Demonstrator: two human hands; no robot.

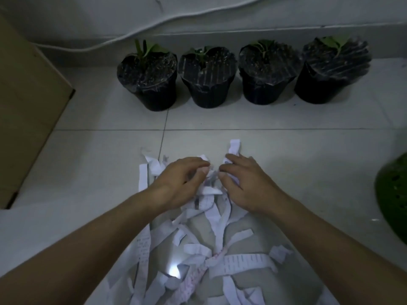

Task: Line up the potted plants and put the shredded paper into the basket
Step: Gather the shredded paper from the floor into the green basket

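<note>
Several black potted plants stand in a row along the far wall, from the leftmost pot (152,78) to the rightmost pot (330,71). Shredded paper (211,249) lies in white strips on the tiled floor in front of me. My left hand (180,181) and my right hand (246,183) are side by side at the far end of the heap, fingers curled around bunches of strips. A green perforated basket (394,199) shows partly at the right edge.
A brown cardboard box (26,119) stands on the left. A white cable (154,25) runs along the wall behind the pots. Bare white tiles (286,119) separate the pots from the paper.
</note>
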